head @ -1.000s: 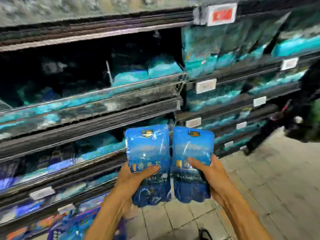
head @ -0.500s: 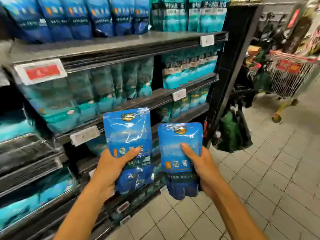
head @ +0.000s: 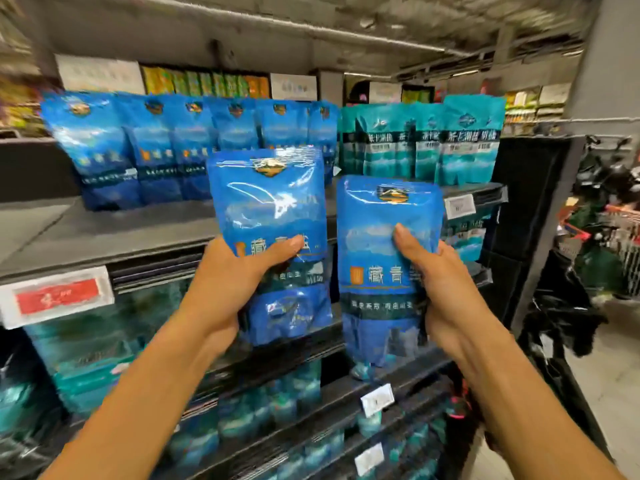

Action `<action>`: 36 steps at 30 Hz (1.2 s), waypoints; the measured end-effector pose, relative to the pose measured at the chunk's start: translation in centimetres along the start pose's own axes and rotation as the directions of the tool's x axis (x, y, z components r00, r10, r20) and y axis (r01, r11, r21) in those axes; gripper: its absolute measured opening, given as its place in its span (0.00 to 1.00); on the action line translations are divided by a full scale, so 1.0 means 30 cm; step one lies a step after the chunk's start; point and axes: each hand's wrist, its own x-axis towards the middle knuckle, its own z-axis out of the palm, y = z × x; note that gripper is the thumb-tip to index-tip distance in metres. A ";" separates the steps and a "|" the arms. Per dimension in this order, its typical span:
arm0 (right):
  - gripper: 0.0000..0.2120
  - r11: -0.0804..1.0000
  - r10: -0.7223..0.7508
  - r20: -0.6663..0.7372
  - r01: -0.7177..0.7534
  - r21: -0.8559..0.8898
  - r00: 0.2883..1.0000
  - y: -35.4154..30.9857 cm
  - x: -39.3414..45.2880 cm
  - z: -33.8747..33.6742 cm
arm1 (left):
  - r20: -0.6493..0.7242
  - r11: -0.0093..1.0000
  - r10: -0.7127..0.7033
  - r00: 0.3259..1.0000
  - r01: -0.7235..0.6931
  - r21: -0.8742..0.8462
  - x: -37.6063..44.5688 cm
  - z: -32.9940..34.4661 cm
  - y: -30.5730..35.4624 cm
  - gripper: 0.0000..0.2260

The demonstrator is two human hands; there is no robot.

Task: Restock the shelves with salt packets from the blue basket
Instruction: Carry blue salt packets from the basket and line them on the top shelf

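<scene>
1. Since half a second ago the view has swung up: the top shelf [head: 145, 230], which then sat at the upper edge of the view, now lies straight ahead, and both packets have risen with it.
2. The left hand [head: 225, 285] grips the left packet [head: 273, 216], thumb across its front, fingers clenched behind it; it is held upright in front of the shelf edge, not yet resting on it.
3. The right hand [head: 446, 292] grips the right packet [head: 384, 258] the same way, a little lower, just beside the first.
4. A blue row [head: 180, 147] of matching packets stands at the back of the top shelf, beside a teal row [head: 426, 143]; bare shelf lies in front of the blue row.
5. My reading: the carry is nearly over, and that bare front strip looks the likely place for both.
6. The blue basket is out of view.
</scene>
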 end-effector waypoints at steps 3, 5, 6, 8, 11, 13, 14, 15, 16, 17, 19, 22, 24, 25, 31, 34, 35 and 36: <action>0.10 0.999 -0.035 0.051 0.033 0.041 0.998 -0.055 0.165 0.081 | -0.066 0.998 0.062 0.996 -0.060 0.031 0.122 -0.027 0.106 0.20; 0.09 0.997 -0.044 0.113 0.036 0.075 0.993 -0.085 0.268 0.156 | -0.110 0.995 0.084 0.990 -0.079 0.055 0.198 -0.063 0.174 0.18; 0.08 0.994 -0.044 0.145 0.030 0.102 0.988 -0.099 0.318 0.200 | -0.139 0.995 0.088 0.986 -0.080 0.064 0.235 -0.088 0.204 0.17; 0.10 0.990 -0.044 0.203 0.015 0.142 0.978 -0.119 0.417 0.295 | -0.193 0.995 0.081 0.978 -0.068 0.071 0.306 -0.151 0.256 0.16; 0.12 0.992 -0.043 0.324 0.001 0.129 0.945 -0.112 0.555 0.445 | -0.260 0.992 0.095 0.961 -0.068 0.110 0.395 -0.281 0.300 0.16; 0.13 0.995 -0.049 0.415 0.010 0.096 0.909 -0.078 0.635 0.544 | -0.308 0.981 0.125 0.943 -0.072 0.179 0.443 -0.387 0.308 0.18; 0.14 0.996 -0.049 0.443 0.013 0.083 0.895 -0.054 0.669 0.593 | -0.317 0.974 0.136 0.939 -0.068 0.216 0.461 -0.442 0.303 0.19; 0.15 0.998 -0.048 0.463 0.019 0.068 0.885 -0.030 0.697 0.641 | -0.321 0.967 0.139 0.937 -0.058 0.250 0.477 -0.495 0.293 0.19; 0.16 0.998 -0.044 0.478 0.018 0.058 0.877 -0.005 0.723 0.687 | -0.332 0.961 0.132 0.934 -0.038 0.275 0.490 -0.546 0.280 0.20; 0.15 0.998 -0.036 0.493 0.009 0.057 0.869 0.020 0.745 0.733 | -0.353 0.958 0.116 0.929 -0.011 0.286 0.501 -0.594 0.265 0.20; 0.10 0.998 -0.025 0.515 -0.010 0.065 0.857 0.064 0.775 0.814 | -0.398 0.964 0.081 0.914 0.030 0.266 0.521 -0.673 0.234 0.20; 0.05 1.000 -0.016 0.543 0.005 0.021 0.839 0.135 0.804 0.879 | -0.428 0.968 0.036 0.903 0.075 0.241 0.542 -0.757 0.188 0.20; 0.14 0.989 0.019 0.613 0.077 -0.129 0.790 0.180 0.823 0.873 | -0.371 0.968 -0.021 0.929 0.112 0.225 0.541 -0.796 0.159 0.17; 0.18 0.959 0.066 0.655 0.134 -0.251 0.752 0.197 0.831 0.858 | -0.329 0.955 -0.045 0.943 0.137 0.263 0.536 -0.812 0.148 0.16; 0.13 0.840 0.141 0.742 0.318 -0.440 0.655 0.259 0.888 0.808 | -0.300 0.672 -0.075 0.951 0.270 0.689 0.493 -0.860 0.142 0.14; 0.11 0.745 0.114 0.719 0.420 -0.518 0.686 0.255 0.912 0.831 | -0.326 0.653 -0.041 0.944 0.272 0.707 0.508 -0.877 0.140 0.12; 0.13 0.723 0.112 0.702 0.427 -0.543 0.704 0.259 0.922 0.840 | -0.328 0.640 -0.028 0.944 0.269 0.720 0.515 -0.879 0.137 0.11; 0.15 0.706 0.113 0.685 0.427 -0.565 0.720 0.262 0.929 0.848 | -0.334 0.626 -0.013 0.942 0.269 0.732 0.524 -0.880 0.132 0.11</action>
